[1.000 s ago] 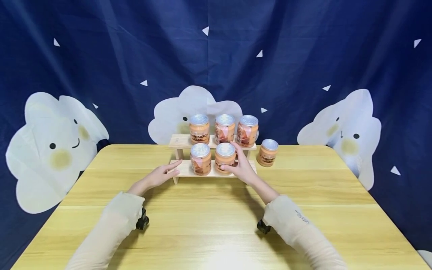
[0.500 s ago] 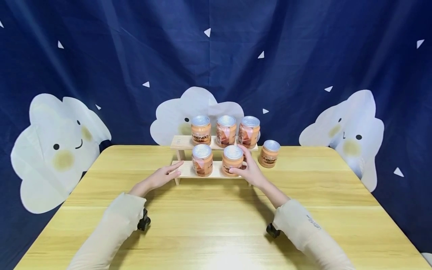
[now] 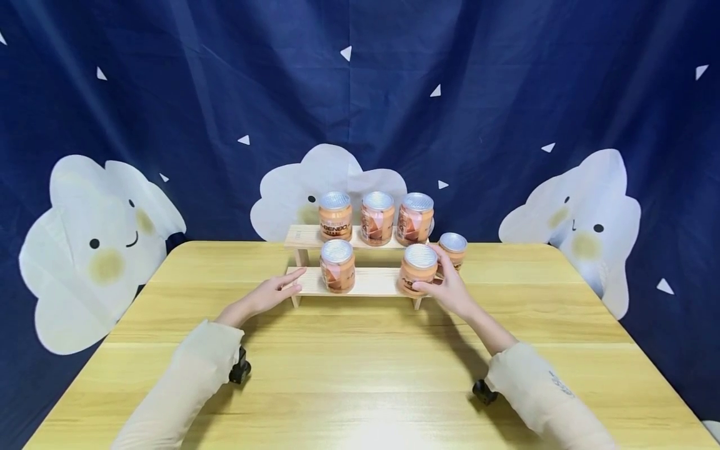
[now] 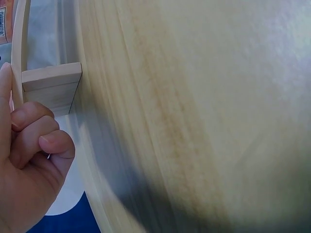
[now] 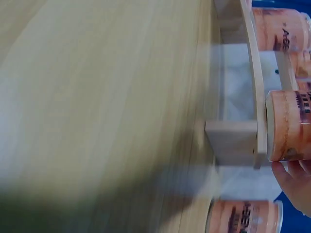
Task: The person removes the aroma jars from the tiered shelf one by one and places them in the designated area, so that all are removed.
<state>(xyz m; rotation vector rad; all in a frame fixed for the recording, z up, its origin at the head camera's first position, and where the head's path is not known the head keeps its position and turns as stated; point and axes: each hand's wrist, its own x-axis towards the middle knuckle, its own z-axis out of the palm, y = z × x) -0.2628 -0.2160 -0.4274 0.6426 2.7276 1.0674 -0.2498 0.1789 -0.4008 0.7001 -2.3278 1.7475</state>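
Observation:
My right hand (image 3: 452, 294) grips an orange jar (image 3: 417, 275) with a silver lid at the right end of the lower shelf; its thumb is on the front. In the right wrist view this jar (image 5: 291, 126) stands upright by the shelf, its base at or just off the board. My left hand (image 3: 264, 295) holds the left end of the two-tier wooden stand's lower shelf (image 3: 378, 281). In the left wrist view, its index finger lies along the board and the other fingers (image 4: 41, 131) are curled beside the stand's leg (image 4: 53, 85).
Another jar (image 3: 339, 267) stands left of centre on the lower shelf. Three jars line the upper shelf (image 3: 304, 235), the middle one (image 3: 377, 219) among them. Partly behind my right hand, one jar (image 3: 453, 248) stands on the table (image 3: 337, 356). A blue cloud-print curtain (image 3: 484, 112) hangs behind.
My right hand has moved the gripped jar rightward along the lower shelf, from beside the other jar to the right end. My left hand has stayed at the shelf's left end.

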